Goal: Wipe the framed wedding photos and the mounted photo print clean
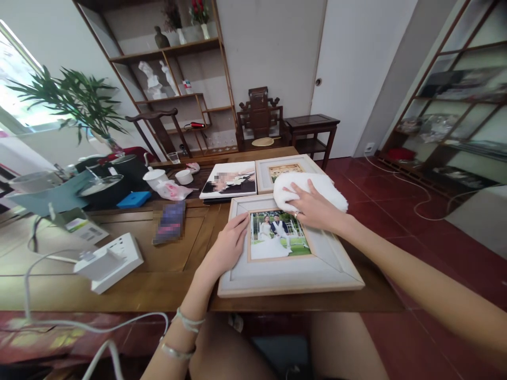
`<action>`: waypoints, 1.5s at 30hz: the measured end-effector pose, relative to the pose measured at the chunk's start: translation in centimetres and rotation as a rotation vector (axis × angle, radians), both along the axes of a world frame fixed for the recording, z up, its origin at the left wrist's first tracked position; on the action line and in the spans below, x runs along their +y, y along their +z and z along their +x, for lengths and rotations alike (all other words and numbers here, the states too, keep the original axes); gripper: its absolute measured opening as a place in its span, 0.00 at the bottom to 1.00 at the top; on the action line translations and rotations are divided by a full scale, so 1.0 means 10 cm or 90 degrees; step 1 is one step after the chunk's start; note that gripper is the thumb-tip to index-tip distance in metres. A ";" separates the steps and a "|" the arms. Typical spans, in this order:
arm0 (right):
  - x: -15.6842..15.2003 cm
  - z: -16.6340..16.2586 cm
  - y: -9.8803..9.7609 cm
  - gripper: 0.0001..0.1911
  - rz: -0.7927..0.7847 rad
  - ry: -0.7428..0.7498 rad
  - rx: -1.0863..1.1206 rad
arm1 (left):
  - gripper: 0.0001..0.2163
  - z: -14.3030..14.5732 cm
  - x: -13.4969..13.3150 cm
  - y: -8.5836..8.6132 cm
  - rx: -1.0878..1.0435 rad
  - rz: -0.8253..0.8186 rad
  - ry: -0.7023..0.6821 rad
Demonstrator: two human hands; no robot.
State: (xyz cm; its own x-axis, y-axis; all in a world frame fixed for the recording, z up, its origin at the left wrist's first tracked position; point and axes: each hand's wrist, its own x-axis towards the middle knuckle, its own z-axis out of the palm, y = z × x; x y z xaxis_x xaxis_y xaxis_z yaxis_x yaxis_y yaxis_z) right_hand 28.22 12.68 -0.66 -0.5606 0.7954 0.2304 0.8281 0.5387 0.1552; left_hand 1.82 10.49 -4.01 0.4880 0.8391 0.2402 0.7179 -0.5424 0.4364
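Observation:
A framed photo (332,266) with a wide pale border and light wood edge lies flat on the table before me, showing a couple outdoors. My left hand (229,245) rests on its left border, fingers stretched out and holding nothing. Under my right hand (311,203) is a thick white cloth (332,192), pressed over the frame's far right part. The fingers spread across the cloth, gripping it. Beyond it, partly covered by the cloth, lies a second framed picture (263,177). Beside that sits a photo panel (229,179) on a dark base.
On the wooden table (174,279) to the left are a white power strip (114,261), an opened small box (79,227), a blue box (133,199), white cups (154,178) and a plant (75,100). A white cable (130,316) runs along the near edge. Behind stand a chair (259,116) and side table (312,124).

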 end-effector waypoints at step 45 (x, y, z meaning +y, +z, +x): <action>-1.52 -0.49 0.25 0.15 -0.254 0.170 0.055 | 0.20 -0.01 0.01 -0.06 -0.015 0.005 0.003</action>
